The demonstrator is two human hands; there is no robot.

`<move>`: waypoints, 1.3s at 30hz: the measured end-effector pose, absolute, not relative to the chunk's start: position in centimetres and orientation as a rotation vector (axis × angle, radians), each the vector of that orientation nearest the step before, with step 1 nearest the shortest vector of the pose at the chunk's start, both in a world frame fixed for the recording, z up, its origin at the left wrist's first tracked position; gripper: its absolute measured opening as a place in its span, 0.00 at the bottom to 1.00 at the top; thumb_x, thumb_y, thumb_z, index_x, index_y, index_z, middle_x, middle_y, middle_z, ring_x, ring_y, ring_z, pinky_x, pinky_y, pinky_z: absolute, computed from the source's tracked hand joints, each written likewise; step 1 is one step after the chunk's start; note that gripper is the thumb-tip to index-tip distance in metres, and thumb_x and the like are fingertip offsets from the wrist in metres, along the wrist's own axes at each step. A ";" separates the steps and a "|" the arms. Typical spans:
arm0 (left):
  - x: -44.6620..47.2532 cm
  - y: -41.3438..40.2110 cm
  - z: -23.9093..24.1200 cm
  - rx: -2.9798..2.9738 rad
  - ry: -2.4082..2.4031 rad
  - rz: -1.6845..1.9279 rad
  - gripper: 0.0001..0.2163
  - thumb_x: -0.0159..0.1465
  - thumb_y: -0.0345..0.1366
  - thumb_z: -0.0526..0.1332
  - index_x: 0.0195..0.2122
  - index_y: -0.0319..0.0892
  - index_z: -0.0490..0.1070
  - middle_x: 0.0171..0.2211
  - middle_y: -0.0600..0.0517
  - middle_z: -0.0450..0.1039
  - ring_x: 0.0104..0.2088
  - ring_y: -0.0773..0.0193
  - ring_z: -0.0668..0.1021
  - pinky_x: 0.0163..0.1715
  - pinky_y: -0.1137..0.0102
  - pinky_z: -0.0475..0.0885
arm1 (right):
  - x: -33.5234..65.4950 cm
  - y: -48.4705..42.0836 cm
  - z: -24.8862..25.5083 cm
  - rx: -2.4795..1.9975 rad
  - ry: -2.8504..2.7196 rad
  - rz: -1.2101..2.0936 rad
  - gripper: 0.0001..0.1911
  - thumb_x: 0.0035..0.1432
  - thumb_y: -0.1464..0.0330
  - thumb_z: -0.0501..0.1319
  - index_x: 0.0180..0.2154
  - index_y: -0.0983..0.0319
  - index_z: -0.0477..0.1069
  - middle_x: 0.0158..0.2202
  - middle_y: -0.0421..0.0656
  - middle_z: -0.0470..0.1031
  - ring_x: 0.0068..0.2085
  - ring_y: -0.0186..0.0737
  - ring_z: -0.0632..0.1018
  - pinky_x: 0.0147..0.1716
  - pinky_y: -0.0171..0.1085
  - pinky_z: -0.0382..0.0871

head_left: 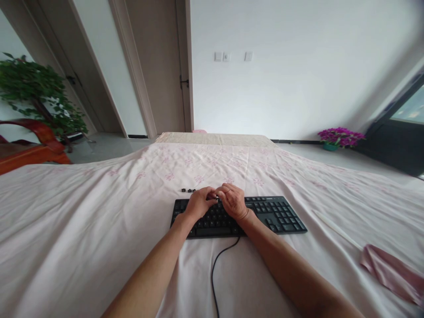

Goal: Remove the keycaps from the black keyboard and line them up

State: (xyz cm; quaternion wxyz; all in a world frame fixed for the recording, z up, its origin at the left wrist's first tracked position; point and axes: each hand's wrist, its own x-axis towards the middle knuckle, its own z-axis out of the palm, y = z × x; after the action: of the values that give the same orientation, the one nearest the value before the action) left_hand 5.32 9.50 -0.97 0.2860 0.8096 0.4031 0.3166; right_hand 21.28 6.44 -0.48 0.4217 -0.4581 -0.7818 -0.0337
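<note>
A black keyboard [274,215] lies on the pink flowered sheet [99,212], its cable [217,265] trailing toward me. Both hands rest over its upper middle rows. My left hand [198,203] is curled, fingertips pinched at the top row. My right hand [233,201] is curled too, its fingertips meeting the left hand's at a small pale object I cannot make out. A few loose black keycaps [188,190] lie on the sheet just beyond the keyboard's left end.
A folded pink cloth [391,271] lies at the right front. A red wooden chair [33,148] and a green plant [36,95] stand at left. Purple flowers [340,137] sit by the far wall; doors are behind.
</note>
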 end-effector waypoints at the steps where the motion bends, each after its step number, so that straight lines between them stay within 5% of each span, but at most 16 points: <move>1: 5.4 9.4 -0.8 2.154 1.088 0.848 0.08 0.54 0.29 0.64 0.35 0.44 0.73 0.33 0.55 0.77 0.34 0.66 0.77 0.37 0.72 0.68 | 21.3 6.4 -0.4 -1.141 -1.957 -0.102 0.18 0.66 0.63 0.48 0.32 0.60 0.72 0.29 0.44 0.72 0.32 0.39 0.70 0.37 0.38 0.64; 8: 5.2 9.4 -0.8 2.112 1.078 0.899 0.10 0.52 0.27 0.64 0.35 0.44 0.70 0.31 0.57 0.76 0.33 0.66 0.77 0.34 0.73 0.69 | 20.9 6.0 0.6 -0.994 -1.945 0.036 0.16 0.67 0.64 0.47 0.37 0.59 0.72 0.37 0.45 0.75 0.39 0.40 0.74 0.44 0.40 0.67; 21: 5.6 10.7 -1.7 1.859 1.121 0.994 0.13 0.50 0.25 0.63 0.37 0.41 0.72 0.30 0.54 0.76 0.31 0.68 0.78 0.36 0.72 0.73 | 21.2 6.0 0.5 -0.909 -1.861 0.051 0.14 0.66 0.68 0.49 0.47 0.59 0.70 0.36 0.45 0.73 0.37 0.39 0.74 0.40 0.39 0.69; 28: 4.7 9.9 -0.9 1.818 1.152 1.148 0.25 0.50 0.25 0.66 0.50 0.44 0.68 0.34 0.54 0.72 0.30 0.70 0.77 0.33 0.74 0.73 | 21.7 7.1 0.8 -1.255 -1.941 0.129 0.12 0.64 0.63 0.53 0.40 0.59 0.75 0.34 0.42 0.72 0.36 0.36 0.74 0.38 0.34 0.66; 32: 4.7 9.4 -0.9 1.856 1.134 1.237 0.26 0.52 0.26 0.65 0.52 0.44 0.66 0.36 0.52 0.72 0.30 0.70 0.77 0.34 0.73 0.73 | 21.5 7.3 0.5 -1.341 -2.051 0.155 0.08 0.59 0.63 0.60 0.36 0.58 0.76 0.33 0.40 0.74 0.34 0.34 0.74 0.35 0.31 0.64; 39: 3.1 9.5 -0.7 1.899 1.085 1.249 0.27 0.53 0.25 0.63 0.55 0.46 0.64 0.46 0.48 0.70 0.32 0.70 0.78 0.39 0.71 0.74 | 21.7 7.6 0.8 -1.485 -2.046 0.166 0.09 0.60 0.63 0.58 0.35 0.57 0.76 0.34 0.39 0.76 0.36 0.35 0.75 0.36 0.31 0.62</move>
State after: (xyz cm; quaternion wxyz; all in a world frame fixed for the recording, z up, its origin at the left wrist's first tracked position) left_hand 3.13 9.47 -0.73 0.3065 0.7177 0.4099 0.4722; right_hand 21.69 7.57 0.79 0.2993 -0.5594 -0.7705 0.0624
